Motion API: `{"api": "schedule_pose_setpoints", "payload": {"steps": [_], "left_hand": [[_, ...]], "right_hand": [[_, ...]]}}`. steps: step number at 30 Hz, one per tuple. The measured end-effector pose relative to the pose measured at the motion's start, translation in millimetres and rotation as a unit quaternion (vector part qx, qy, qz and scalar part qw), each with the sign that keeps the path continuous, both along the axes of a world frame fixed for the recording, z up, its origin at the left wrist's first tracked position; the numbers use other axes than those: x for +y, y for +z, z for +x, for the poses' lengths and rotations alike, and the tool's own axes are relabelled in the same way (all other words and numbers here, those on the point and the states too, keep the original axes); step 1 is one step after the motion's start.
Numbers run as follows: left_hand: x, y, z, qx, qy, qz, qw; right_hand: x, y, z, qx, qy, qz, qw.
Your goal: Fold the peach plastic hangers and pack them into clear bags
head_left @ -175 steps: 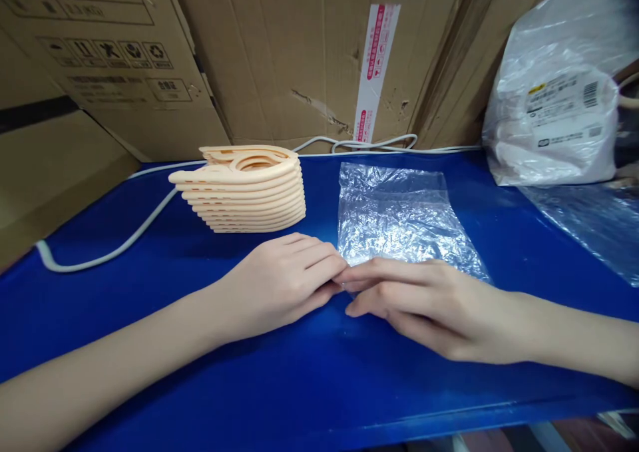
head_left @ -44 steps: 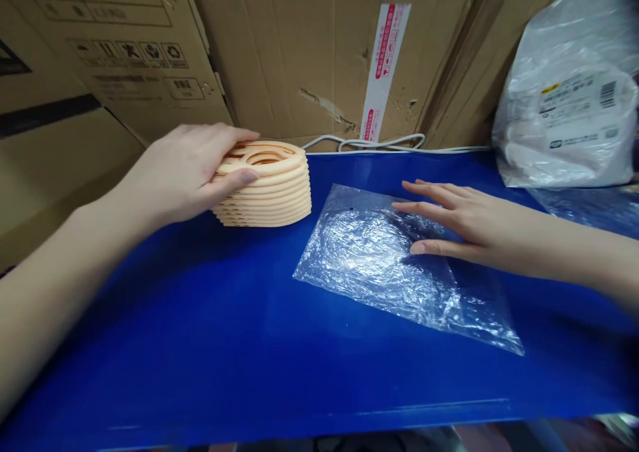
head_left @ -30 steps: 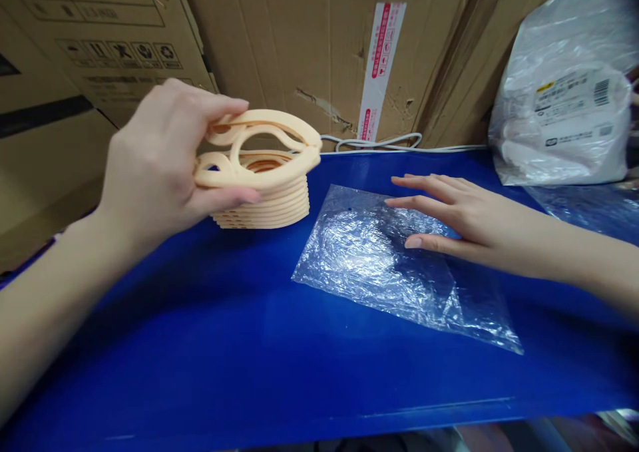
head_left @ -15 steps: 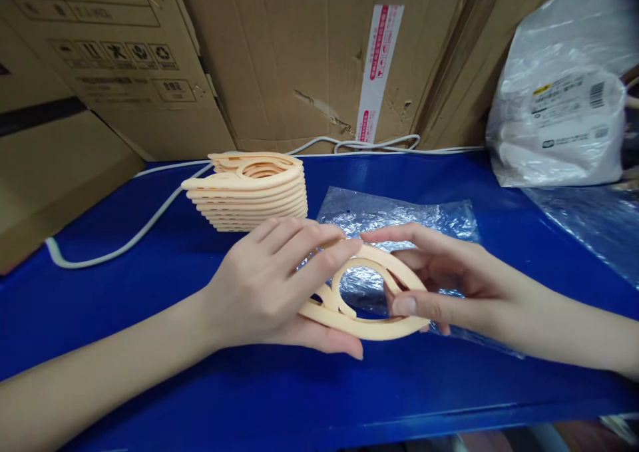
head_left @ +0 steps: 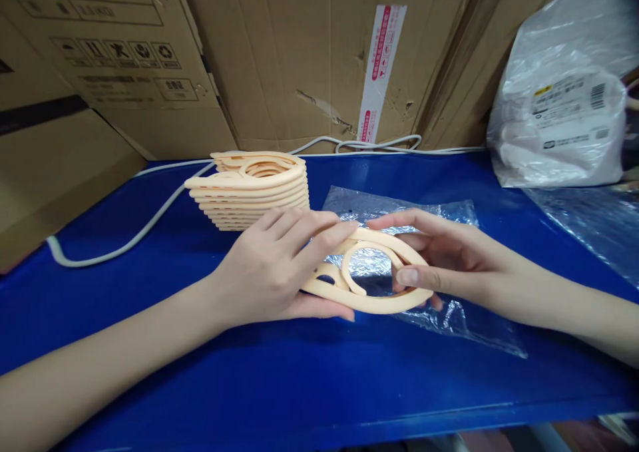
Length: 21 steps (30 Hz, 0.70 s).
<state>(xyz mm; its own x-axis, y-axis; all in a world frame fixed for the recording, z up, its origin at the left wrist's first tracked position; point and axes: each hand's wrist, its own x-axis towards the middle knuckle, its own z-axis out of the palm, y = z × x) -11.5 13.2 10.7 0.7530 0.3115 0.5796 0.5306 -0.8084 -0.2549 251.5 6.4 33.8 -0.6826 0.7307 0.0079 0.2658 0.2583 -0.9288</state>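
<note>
Between my hands is a cream plastic frame [head_left: 377,305], curved and pointed, with a large round opening and a smaller one beside it. My left hand [head_left: 277,262] grips its left end, fingers over the top and thumb underneath, hiding that end. On the right end, my right hand [head_left: 464,262] pinches the rim, with the thumb in front and the fingers behind. The frame is held above the table, over a clear plastic bag [head_left: 479,332]. Just behind my left hand stands a neat stack of matching cream frames [head_left: 259,202].
The blue table [head_left: 299,385] has a front edge near the bottom. Cardboard boxes [head_left: 289,59] wall off the back and left. A pale cable [head_left: 140,235] runs along the left and rear. A white plastic-wrapped package [head_left: 559,126] with a label sits at the back right.
Both hands have lifted the cream frame slightly up and away, moving it a little to the right. More of its left part shows. The stack keeps its place.
</note>
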Motion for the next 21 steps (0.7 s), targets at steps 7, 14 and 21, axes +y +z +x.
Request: {"api": "schedule_pose_setpoints", "payload": {"steps": [7,14,21], "left_hand": [[-15,0.7,14,-0.028,0.018,-0.018,0.999],[-13,-4.1,12,-0.059,0.001,-0.142,0.988],[-8,-8.9,9,-0.037,-0.026,-0.173,0.984]], "right_hand": [[-9,-11.0,-2,-0.153,0.033,0.388,0.908],[-8,-11.4,-2,-0.171,0.016,0.396,0.902],[2,-17.9,3,-0.172,0.039,0.339,0.924]]}}
